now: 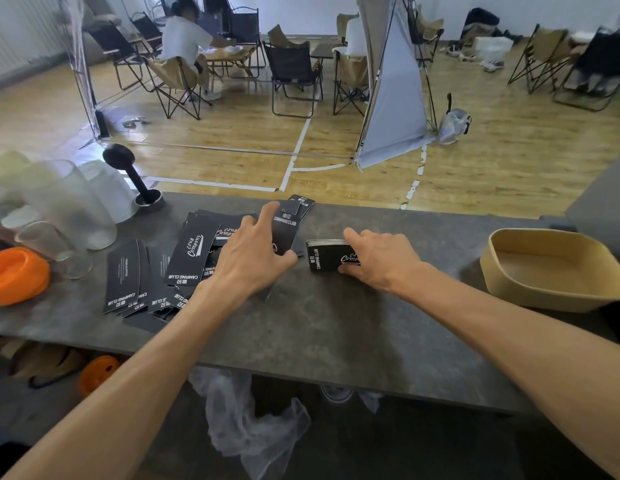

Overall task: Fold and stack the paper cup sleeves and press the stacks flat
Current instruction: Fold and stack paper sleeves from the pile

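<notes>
Two hands | right hand (374, 259) fingers hide sleeve stack (327, 256) end

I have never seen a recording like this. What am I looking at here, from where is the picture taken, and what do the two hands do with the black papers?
There is no machine here. A person wears a camera on the head, so this single picture looks forward and down along the two bare arms. On the grey counter lie loose black paper cup sleeves, spread out on the left. The left hand reaches over them and pinches one sleeve. The right hand grips a neat stack of folded sleeves from its side. At the far right stands a tan tray, at the far left clear plastic cups and an orange lid.
</notes>
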Available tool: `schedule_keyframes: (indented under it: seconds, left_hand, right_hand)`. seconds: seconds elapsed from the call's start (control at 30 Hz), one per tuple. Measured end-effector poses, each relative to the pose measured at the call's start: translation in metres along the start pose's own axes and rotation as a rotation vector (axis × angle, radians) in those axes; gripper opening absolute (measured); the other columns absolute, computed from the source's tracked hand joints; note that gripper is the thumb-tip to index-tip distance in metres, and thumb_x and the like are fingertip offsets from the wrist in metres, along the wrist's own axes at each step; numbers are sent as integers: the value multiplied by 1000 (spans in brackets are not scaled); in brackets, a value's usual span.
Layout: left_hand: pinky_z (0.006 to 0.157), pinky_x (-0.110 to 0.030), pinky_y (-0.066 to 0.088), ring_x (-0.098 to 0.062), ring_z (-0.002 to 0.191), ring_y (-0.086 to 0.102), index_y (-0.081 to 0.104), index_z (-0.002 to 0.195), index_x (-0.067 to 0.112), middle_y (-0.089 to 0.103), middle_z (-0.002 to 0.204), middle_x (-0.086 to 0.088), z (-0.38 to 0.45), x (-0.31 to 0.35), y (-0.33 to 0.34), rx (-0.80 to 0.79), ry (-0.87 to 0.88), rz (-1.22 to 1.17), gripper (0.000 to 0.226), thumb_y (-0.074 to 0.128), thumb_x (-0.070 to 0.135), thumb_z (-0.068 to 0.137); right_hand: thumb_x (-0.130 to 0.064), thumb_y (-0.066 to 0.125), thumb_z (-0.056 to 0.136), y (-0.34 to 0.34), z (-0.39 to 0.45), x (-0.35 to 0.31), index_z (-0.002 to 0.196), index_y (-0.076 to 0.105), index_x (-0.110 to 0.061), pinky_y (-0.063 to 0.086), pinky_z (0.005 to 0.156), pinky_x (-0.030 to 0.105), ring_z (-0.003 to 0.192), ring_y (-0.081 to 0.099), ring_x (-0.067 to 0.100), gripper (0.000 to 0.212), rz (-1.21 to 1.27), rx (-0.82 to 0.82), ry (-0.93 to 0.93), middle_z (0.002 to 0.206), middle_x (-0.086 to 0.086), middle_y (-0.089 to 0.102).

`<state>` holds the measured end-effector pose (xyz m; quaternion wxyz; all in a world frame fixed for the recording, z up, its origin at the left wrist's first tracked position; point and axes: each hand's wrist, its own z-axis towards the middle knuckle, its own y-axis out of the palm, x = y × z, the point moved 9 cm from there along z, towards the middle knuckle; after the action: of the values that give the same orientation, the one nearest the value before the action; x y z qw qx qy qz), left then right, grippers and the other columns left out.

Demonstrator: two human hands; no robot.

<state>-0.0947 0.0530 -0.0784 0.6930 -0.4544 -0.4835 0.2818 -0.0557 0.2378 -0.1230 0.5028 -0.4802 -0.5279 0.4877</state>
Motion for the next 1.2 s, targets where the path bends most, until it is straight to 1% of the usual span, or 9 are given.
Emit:
schedule_keyframes:
  seconds: [0.07, 0.17, 0.3, 0.4, 0.5, 0.67, 1.0, 1.13, 1.2]
  left_hand:
    - [79, -32, 38, -24, 92, 52, 32, 140, 40, 50, 102, -5, -1, 5, 1, -55, -5, -114, 72, 69, 47, 78]
    - [77, -30, 41, -19, 93, 57, 42, 120, 28, 56, 101, -2, 4, -4, 4, -46, -112, -302, 64, 75, 57, 74]
    - [58, -16, 52, -16, 78, 72, 50, 98, 5, 65, 101, -12, 5, -16, 19, 44, -235, -643, 24, 69, 19, 91]
    - [64, -24, 50, -15, 77, 66, 48, 83, 12, 61, 91, -5, 0, -19, 22, 112, -123, -465, 20, 65, 15, 93]
    - [67, -28, 29, -17, 74, 44, 43, 73, 18, 46, 83, 2, -11, -22, 21, 183, -36, -154, 33, 69, 28, 90]
    - [64, -29, 26, -17, 66, 40, 37, 60, 24, 41, 74, 5, -21, -30, 25, 229, -110, -119, 45, 72, 34, 87]
    - [66, -30, 29, -24, 75, 51, 56, 71, 13, 49, 81, -1, -19, -21, 36, 180, -122, -115, 32, 71, 35, 88]
    - [70, -35, 36, -30, 89, 57, 56, 101, 13, 60, 93, -6, -19, 2, 47, 137, -67, -149, 26, 69, 30, 87]
    - [73, -36, 39, -31, 94, 59, 46, 121, 15, 63, 101, -8, -19, 18, 53, 134, -32, -168, 39, 67, 24, 89]
  right_hand:
    - [-59, 51, 95, 1, -1, 0, 119, 38, -22, 38, 67, 37, 99, 63, 31, 46, 35, -5, -5, 113, 4, 60]
    - [-54, 52, 96, 1, -3, -1, 115, 39, -22, 37, 68, 37, 100, 63, 31, 40, 53, 1, -22, 113, 4, 61]
    - [-48, 54, 96, -1, -6, -1, 112, 40, -19, 37, 69, 36, 102, 62, 31, 36, 68, -1, -28, 112, 4, 61]
    - [-44, 56, 92, -2, -8, -2, 105, 36, -21, 38, 69, 36, 99, 62, 31, 34, 64, -1, -26, 110, 5, 60]
    - [-47, 57, 84, -3, -9, -2, 98, 28, -24, 40, 67, 36, 91, 61, 29, 39, 72, -15, -39, 104, 4, 58]
    - [-51, 58, 80, -2, -9, -1, 100, 29, -26, 41, 68, 36, 80, 50, 24, 44, 83, -92, -54, 102, 2, 55]
    - [-49, 52, 86, 0, -8, 1, 103, 34, -25, 43, 72, 38, 87, 54, 24, 35, 125, -129, -56, 105, 1, 57]
    - [-50, 49, 92, 0, -8, 0, 103, 34, -25, 41, 71, 38, 92, 57, 26, 32, 102, -97, -62, 107, 1, 58]
    - [-48, 49, 92, 1, -9, 0, 103, 34, -24, 42, 72, 38, 98, 60, 27, 30, 99, -89, -65, 108, 1, 58]
